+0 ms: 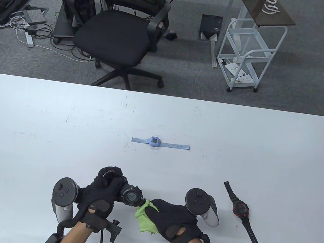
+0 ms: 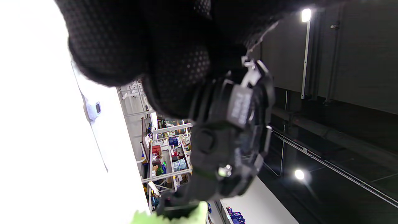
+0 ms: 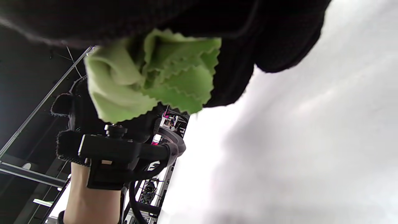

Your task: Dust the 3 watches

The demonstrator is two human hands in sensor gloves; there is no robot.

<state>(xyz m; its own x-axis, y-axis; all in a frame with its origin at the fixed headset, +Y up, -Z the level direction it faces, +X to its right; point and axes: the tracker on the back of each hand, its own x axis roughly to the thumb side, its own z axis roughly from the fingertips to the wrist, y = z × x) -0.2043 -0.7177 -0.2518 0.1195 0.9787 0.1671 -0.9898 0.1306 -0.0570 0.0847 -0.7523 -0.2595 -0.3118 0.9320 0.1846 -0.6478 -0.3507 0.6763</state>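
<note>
Left fingers (image 1: 110, 177) curled round the strap of a black watch (image 1: 130, 196), left hand (image 1: 100, 192) keeping it lifted near the table's front edge, dial up and a little toward the right hand (image 1: 171, 216). Right fingers closed over a bunched green cloth (image 1: 144, 219), its upper tip touching the watch case at the lower strap end.

From the left wrist view: watch case (image 2: 233, 137) seen side-on, with buttons and strap lug, a scrap of green cloth (image 2: 174, 217) at the bottom edge; dial not visible here. From the right wrist view: zigzag-cut edge of the cloth (image 3: 149, 77) bulging out under the glove, the watch itself hidden.

Only in the table view: a blue watch (image 1: 154, 142) flat near the middle of the table (image 1: 30, 128), straps spread left to right, parallel to the front edge. Black-and-red watch (image 1: 241, 211) flat toward the front right, long axis diagonal, far end pointing toward the back left, near end toward the front right corner.
</note>
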